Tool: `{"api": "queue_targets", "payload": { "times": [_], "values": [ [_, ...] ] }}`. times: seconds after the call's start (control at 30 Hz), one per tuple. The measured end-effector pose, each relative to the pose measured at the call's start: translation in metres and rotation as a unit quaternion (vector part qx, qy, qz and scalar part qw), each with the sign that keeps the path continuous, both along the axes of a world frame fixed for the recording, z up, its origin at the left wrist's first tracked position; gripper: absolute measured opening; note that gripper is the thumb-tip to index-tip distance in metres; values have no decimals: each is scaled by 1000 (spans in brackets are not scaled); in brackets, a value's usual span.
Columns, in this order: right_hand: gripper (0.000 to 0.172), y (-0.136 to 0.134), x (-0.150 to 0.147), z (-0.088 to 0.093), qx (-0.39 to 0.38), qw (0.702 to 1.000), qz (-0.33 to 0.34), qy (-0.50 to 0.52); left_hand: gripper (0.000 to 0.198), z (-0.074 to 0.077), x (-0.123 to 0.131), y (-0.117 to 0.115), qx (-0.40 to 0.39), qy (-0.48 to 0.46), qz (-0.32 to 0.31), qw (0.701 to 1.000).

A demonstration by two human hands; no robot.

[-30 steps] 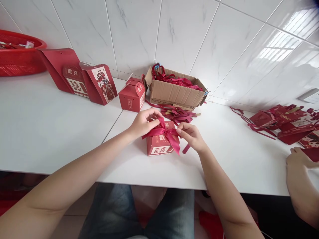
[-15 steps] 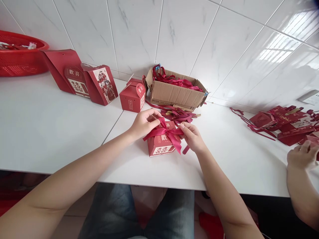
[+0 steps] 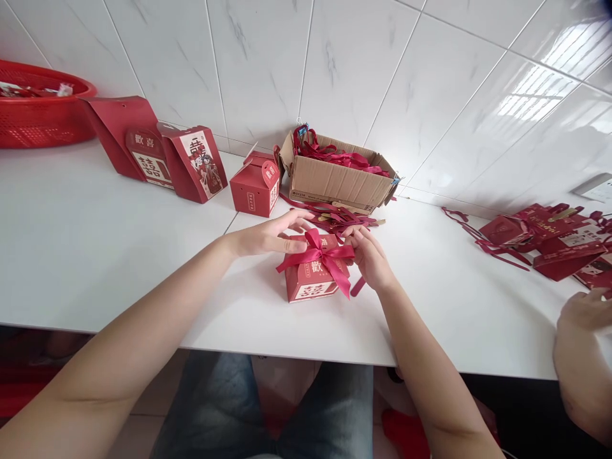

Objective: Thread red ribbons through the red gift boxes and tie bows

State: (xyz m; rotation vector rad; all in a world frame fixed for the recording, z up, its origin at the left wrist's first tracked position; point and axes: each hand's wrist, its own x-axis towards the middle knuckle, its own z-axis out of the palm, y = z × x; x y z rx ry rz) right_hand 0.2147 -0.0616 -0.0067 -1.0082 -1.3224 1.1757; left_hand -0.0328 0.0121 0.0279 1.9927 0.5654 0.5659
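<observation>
wall [image 3: 258, 64] of white, grey-veined tiles rises behind a white worktop [image 3: 478, 319]. at the far left of it stands a red basket [image 3: 43, 124], cut off by the view; a cardboard box [image 3: 339, 178] of dark red ribbons stands against the wall near the middle. a cluster of red packaging [image 3: 564, 236] lies at the right, near another person's hand [image 3: 581, 312]. between basket and cardboard box stand red cartons [image 3: 205, 162]. the small gift box [image 3: 308, 282] sits upright on the worktop between the person's hands, in front of a ribbon pile [image 3: 339, 220]. the left hand [image 3: 262, 240] is loosely open, fingers stretched past the box, thumb beside the bow; whether it touches is unclear. the right hand [image 3: 371, 260] has bent fingers at the bow's right loop; i cannot tell whether they pinch it. smallest, the pinkish-red bow [image 3: 322, 255] lies tied across the gift box's top, one tail hanging down its front.
</observation>
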Motion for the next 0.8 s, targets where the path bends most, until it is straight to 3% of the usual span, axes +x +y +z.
{"api": "queue_targets", "payload": {
  "times": [0.1, 0.2, 0.3, 0.4, 0.5, 0.6, 0.8],
  "values": [
    [53, 3, 4, 0, -111, 992, -33, -54, 61, -2, -8, 6, 40, 106, -36, 993],
    [69, 2, 12, -1, -158, 981, 47, -104, 58, -7, -7, 5, 40, 149, -71, 985],
    [81, 2, 19, -5, -120, 975, 151, -108, 56, -13, 0, 3, 20, 118, -46, 992],
    [83, 4, 20, -9, -25, 979, 175, -105, 63, -19, 8, 4, 26, 80, 33, 996],
    [91, 8, 17, -13, 78, 978, 126, -150, 75, -32, 17, 6, 46, -6, 83, 995],
    [103, 12, 11, -20, 162, 964, 24, -210, 77, -51, 26, 8, 75, -98, 104, 987],
    [90, 24, 7, -43, 287, 919, -126, -239, 67, -76, 40, 8, 83, -153, 181, 968]
  ]
}}
